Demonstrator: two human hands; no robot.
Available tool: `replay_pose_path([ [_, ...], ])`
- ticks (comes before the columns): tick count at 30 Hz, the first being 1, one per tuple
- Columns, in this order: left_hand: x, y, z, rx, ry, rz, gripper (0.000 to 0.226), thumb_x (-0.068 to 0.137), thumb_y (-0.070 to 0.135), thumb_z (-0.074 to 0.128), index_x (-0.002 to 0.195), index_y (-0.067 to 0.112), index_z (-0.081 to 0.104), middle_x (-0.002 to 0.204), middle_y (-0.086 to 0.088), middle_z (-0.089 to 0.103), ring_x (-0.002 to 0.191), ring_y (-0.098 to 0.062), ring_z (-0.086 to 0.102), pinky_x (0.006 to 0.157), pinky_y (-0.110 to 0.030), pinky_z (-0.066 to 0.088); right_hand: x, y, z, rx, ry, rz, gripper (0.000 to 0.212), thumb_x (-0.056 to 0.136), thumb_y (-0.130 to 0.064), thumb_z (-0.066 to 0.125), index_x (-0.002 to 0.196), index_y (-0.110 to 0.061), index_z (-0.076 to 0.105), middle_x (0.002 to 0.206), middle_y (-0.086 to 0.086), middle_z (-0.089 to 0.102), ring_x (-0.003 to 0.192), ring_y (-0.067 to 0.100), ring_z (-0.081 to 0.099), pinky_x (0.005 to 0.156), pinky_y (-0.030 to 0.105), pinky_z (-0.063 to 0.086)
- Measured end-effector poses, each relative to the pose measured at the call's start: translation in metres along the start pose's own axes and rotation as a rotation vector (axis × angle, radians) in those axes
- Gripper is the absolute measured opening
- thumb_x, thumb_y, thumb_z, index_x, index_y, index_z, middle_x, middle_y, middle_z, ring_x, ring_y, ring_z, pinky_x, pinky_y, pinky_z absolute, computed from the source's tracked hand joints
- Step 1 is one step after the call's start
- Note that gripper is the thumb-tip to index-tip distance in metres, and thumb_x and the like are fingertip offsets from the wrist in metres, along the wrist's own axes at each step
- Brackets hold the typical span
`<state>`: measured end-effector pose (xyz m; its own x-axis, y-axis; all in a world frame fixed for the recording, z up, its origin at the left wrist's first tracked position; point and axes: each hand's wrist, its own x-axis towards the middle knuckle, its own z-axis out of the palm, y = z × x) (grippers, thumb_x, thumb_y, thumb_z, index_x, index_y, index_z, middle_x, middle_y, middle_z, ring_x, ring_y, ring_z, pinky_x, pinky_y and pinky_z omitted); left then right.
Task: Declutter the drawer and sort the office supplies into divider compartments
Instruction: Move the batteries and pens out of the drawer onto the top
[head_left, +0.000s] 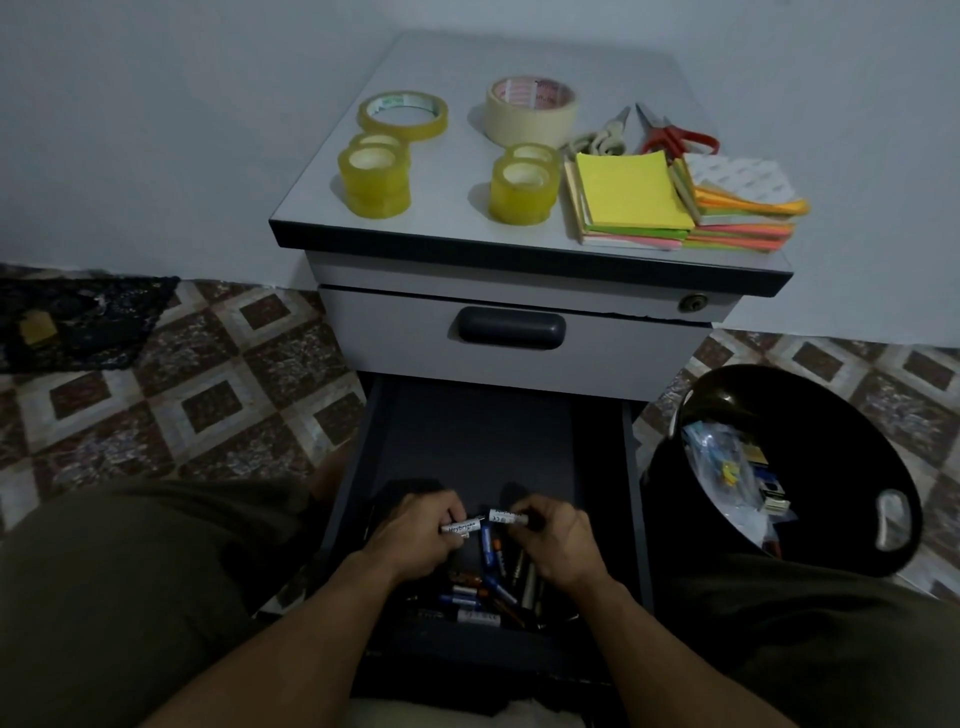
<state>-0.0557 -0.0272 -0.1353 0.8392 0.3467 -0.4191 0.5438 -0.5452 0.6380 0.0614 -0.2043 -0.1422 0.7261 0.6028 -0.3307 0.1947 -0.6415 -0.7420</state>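
Observation:
The dark lower drawer of a grey cabinet stands pulled out between my knees. Both hands are inside it near its front. My left hand pinches a white battery with black lettering. My right hand pinches a second white battery. The two batteries sit close together, end to end. Below my hands lies a heap of several batteries and pens, blue, orange and white. The rear half of the drawer floor is bare. No dividers are visible.
On the cabinet top stand several tape rolls, two scissors and stacks of sticky notes. The upper drawer is closed. A black bin with rubbish stands at the right. Patterned floor tiles lie at the left.

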Motion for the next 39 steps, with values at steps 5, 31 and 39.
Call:
replay_pose_path([
  [5, -0.003, 0.001, -0.002, -0.113, 0.076, -0.039, 0.015, 0.084, 0.017, 0.074, 0.084, 0.030, 0.066, 0.077, 0.009, 0.068, 0.073, -0.004, 0.064, 0.075, -0.029, 0.055, -0.004, -0.008, -0.002, 0.086, 0.036, 0.029, 0.010, 0.085, -0.015, 0.074, 0.089, -0.025, 0.073, 0.078, -0.010, 0.072, 0.067, -0.006, 0.065, 0.060, 0.009, 0.049],
  [31, -0.114, 0.123, -0.117, -0.777, 0.330, 0.126, 0.010, 0.078, 0.002, 0.080, 0.088, 0.004, 0.077, 0.081, -0.014, 0.076, 0.069, -0.021, 0.070, 0.073, -0.034, 0.060, -0.091, -0.133, -0.115, 0.306, 0.230, -0.310, 0.012, 0.079, -0.012, 0.078, 0.076, -0.023, 0.078, 0.070, 0.003, 0.070, 0.061, 0.005, 0.058, 0.061, 0.022, 0.046],
  [39, -0.111, 0.175, -0.218, -0.739, 0.685, 0.245, 0.009, 0.076, 0.007, 0.084, 0.080, 0.010, 0.077, 0.071, -0.012, 0.075, 0.065, -0.020, 0.069, 0.062, -0.028, 0.057, -0.079, -0.234, -0.184, 0.283, 0.346, -0.523, 0.003, 0.082, -0.021, 0.077, 0.080, -0.022, 0.076, 0.065, 0.002, 0.069, 0.057, 0.009, 0.058, 0.053, 0.024, 0.046],
])
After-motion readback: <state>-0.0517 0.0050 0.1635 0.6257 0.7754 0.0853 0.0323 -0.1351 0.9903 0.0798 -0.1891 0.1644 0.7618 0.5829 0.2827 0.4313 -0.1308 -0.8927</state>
